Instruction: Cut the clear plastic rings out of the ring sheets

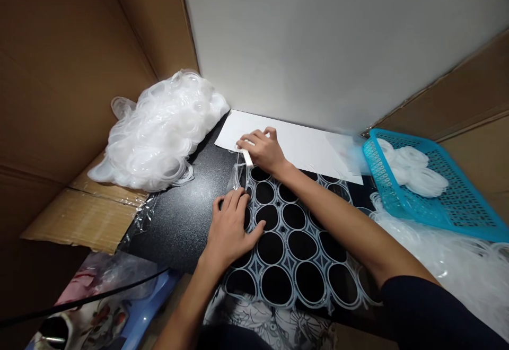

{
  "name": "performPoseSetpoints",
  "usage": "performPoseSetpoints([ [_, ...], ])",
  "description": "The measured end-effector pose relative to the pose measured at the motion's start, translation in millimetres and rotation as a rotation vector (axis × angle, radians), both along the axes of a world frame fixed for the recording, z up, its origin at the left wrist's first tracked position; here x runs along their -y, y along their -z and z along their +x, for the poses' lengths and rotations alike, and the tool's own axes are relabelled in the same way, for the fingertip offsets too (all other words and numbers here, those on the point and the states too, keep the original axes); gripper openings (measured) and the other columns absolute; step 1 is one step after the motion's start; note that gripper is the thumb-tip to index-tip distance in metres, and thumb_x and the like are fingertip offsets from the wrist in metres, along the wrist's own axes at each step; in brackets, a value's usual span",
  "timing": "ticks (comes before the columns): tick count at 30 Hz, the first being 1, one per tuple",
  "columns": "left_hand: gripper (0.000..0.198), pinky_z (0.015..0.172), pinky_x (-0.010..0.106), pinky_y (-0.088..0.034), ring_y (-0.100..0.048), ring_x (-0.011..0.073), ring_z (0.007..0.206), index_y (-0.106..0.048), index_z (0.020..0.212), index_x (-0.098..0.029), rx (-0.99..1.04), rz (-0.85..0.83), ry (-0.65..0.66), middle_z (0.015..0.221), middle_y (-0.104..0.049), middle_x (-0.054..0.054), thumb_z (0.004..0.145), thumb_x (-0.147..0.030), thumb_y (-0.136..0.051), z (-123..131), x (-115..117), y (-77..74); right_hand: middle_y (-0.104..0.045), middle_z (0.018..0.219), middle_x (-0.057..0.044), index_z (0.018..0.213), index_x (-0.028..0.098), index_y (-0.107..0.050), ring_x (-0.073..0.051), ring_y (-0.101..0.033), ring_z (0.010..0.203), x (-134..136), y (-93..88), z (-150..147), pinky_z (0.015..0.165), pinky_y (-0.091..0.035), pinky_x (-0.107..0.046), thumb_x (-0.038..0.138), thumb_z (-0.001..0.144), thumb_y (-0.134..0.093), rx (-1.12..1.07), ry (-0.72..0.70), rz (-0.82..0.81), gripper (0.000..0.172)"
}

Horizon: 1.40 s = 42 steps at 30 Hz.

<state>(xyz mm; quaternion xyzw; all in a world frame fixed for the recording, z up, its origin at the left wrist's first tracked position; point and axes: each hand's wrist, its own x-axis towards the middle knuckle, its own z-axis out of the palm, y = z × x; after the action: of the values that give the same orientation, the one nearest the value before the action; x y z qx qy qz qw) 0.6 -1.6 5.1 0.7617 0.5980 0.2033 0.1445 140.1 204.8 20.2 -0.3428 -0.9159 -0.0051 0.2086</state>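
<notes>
A translucent sheet of joined plastic rings [283,248] lies on the black tabletop in front of me. My left hand [230,225] rests on its left side, fingers spread and pressing down. My right hand [263,149] is closed at the sheet's far left corner, with a short white stick [247,158] showing below its fingers. From that corner, a thin clear strip [239,172] rises toward the fingertips. Whether the fingers also pinch this strip is hidden.
A large heap of white plastic rings [155,132] is at the left. White paper [306,146] lies along the back wall. On the right, a blue basket [457,217] holds white ring bundles [423,177], with more loose rings [457,265] before it. Cardboard walls flank the table.
</notes>
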Motion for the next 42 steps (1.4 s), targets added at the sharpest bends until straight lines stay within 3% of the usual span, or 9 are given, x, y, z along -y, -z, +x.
performPoseSetpoints([
  [5, 0.045, 0.116, 0.056, -0.034, -0.051, 0.0322, 0.140, -0.054, 0.131, -0.020, 0.048, 0.028, -0.017, 0.146, -0.058, 0.015, 0.096, -0.047, -0.063, -0.7, -1.5, 2.2, -0.076, 0.123, -0.007, 0.111, 0.028, -0.077, -0.034, -0.060, 0.117, -54.6, -28.2, -6.2, 0.109, -0.023, -0.060, 0.031, 0.111, -0.036, -0.169, 0.178, -0.041, 0.041],
  [8, 0.039, 0.115, 0.052, -0.036, -0.054, 0.0306, 0.136, -0.055, 0.130, -0.021, 0.169, 0.097, -0.051, 0.141, -0.061, 0.014, 0.098, -0.041, -0.063, -6.1, -2.7, -0.3, -0.078, 0.120, -0.008, 0.103, 0.026, -0.079, -0.036, -0.061, 0.119, -37.5, -55.9, 2.5, 0.111, -0.021, -0.066, 0.042, 0.110, -0.043, -0.238, 0.214, -0.162, 0.040],
  [14, 0.028, 0.121, 0.051, -0.034, -0.055, 0.0289, 0.135, -0.064, 0.121, -0.026, 0.811, 0.198, -0.256, 0.137, -0.062, 0.009, 0.095, -0.036, -0.068, 8.0, 35.6, -24.9, -0.081, 0.115, -0.002, 0.099, 0.030, -0.082, -0.029, -0.067, 0.120, 95.5, -90.8, 43.4, 0.123, -0.012, -0.063, 0.045, 0.106, -0.055, -0.164, 0.088, -0.466, 0.032],
  [18, 0.047, 0.114, 0.052, -0.047, -0.059, 0.0322, 0.134, -0.060, 0.131, -0.023, 1.797, -0.474, -0.349, 0.137, -0.062, 0.013, 0.096, -0.054, -0.060, 48.5, 88.9, -49.5, -0.081, 0.115, 0.002, 0.101, 0.032, -0.080, -0.024, -0.067, 0.122, 181.3, -92.0, 63.3, 0.123, -0.017, -0.057, 0.040, 0.104, -0.061, -0.231, 0.037, -0.465, 0.021],
  [22, 0.047, 0.107, 0.045, -0.056, -0.066, 0.0276, 0.122, -0.063, 0.128, -0.017, 2.246, -0.847, -0.336, 0.128, -0.067, 0.014, 0.103, -0.053, -0.046, 71.1, 127.6, -75.2, -0.081, 0.113, 0.005, 0.107, 0.031, -0.076, -0.020, -0.066, 0.122, 262.4, -84.9, 76.2, 0.122, -0.010, -0.053, 0.030, 0.107, -0.057, -0.275, 0.036, -0.169, 0.020],
  [25, 0.053, 0.097, 0.036, -0.059, -0.071, 0.0233, 0.108, -0.062, 0.131, -0.012, 2.318, -0.934, -0.353, 0.117, -0.071, 0.014, 0.106, -0.052, -0.039, 71.8, 148.5, -89.8, -0.082, 0.109, 0.007, 0.106, 0.030, -0.075, -0.018, -0.067, 0.116, 326.5, -78.9, 82.2, 0.122, -0.009, -0.049, 0.027, 0.106, -0.060, -0.252, 0.018, 0.061, 0.016],
  [31, 0.073, 0.117, 0.043, -0.047, -0.060, 0.0307, 0.138, -0.044, 0.156, -0.008, 2.278, -1.019, -0.249, 0.148, -0.062, 0.018, 0.106, -0.060, -0.031, 75.0, 193.5, -104.4, -0.082, 0.105, 0.010, 0.105, 0.029, -0.077, -0.015, -0.071, 0.108, 427.4, -81.4, 86.2, 0.124, -0.010, -0.041, 0.024, 0.104, -0.066, -0.276, 0.118, 0.172, 0.012],
  [37, 0.076, 0.119, 0.043, -0.046, -0.061, 0.0305, 0.138, -0.037, 0.160, -0.004, 2.247, -1.105, -0.156, 0.149, -0.062, 0.020, 0.106, -0.057, -0.032, 81.5, 224.3, -105.9, -0.080, 0.118, 0.003, 0.109, 0.029, -0.078, -0.018, -0.068, 0.117, 474.7, -85.2, 95.7, 0.120, -0.029, -0.045, 0.027, 0.104, -0.065, -0.354, 0.141, 0.136, 0.014],
  [42, 0.084, 0.118, 0.042, -0.047, -0.055, 0.0319, 0.144, -0.031, 0.163, -0.003, 2.328, -1.009, -0.082, 0.154, -0.056, 0.022, 0.104, -0.063, -0.032, 83.4, 227.3, -107.5, -0.069, 0.098, -0.006, 0.104, 0.027, -0.080, -0.021, -0.066, 0.097, 489.9, -71.5, 97.7, 0.082, -0.059, -0.039, 0.032, 0.102, -0.065, -0.676, 0.127, 0.209, 0.016],
])
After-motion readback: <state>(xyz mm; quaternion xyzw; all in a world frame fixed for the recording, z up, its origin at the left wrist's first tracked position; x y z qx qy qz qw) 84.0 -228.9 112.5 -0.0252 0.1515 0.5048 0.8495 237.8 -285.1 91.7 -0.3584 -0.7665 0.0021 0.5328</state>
